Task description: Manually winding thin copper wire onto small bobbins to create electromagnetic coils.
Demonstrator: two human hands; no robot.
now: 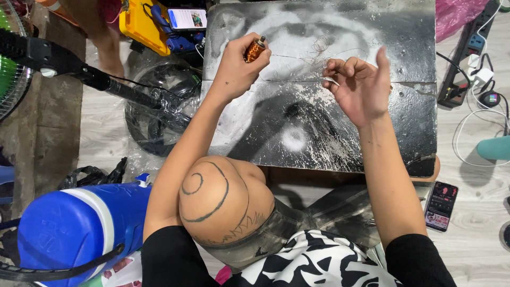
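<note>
Your left hand (pixel 236 66) grips the small copper wire spool (pixel 254 50) above the far-left part of the worktop (pixel 372 42) while your right hand (pixel 358 85) pinches the fine wire (pixel 297 81), which could snap or tangle if you tug sharply.

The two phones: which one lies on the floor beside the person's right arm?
The dark phone, on the pale floor right of the board. The other phone rests on the yellow case.

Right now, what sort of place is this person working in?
Probably a small home or street-side repair workshop, worked at floor level. A scuffed black work board lies low before the person, the left hand holds a copper wire spool, and a fan and power strip sit nearby.
</note>
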